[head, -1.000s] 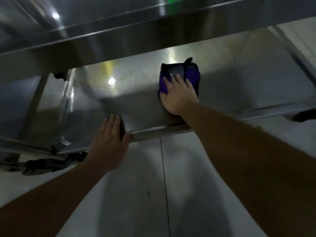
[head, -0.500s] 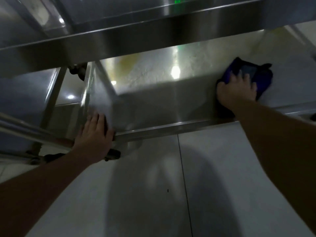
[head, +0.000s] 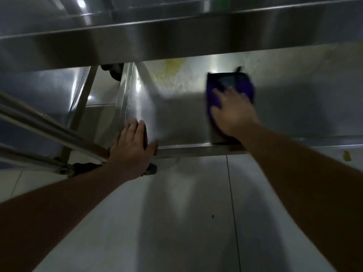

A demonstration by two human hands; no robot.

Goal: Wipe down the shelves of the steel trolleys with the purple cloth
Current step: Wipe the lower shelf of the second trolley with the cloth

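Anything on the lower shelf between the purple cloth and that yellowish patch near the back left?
Nothing visible: bare steel of the lower shelf lies between the purple cloth, under the right hand, and the yellowish patch.

The floor (head: 176,222) is laid with large pale glossy tiles, with thin dark grout lines (head: 232,213) running away from the viewer. A small dark speck (head: 213,216) sits on one tile, and a yellowish scrap (head: 346,155) lies on the floor at the far right. The room is dim; soft shadows fall across the tiles, and bright spots of overhead light (head: 81,3) glint off the polished metal at the top left. At the left, slanted metal tubes (head: 39,122) cross the view, ending near a dark caster wheel (head: 84,167) on the floor.
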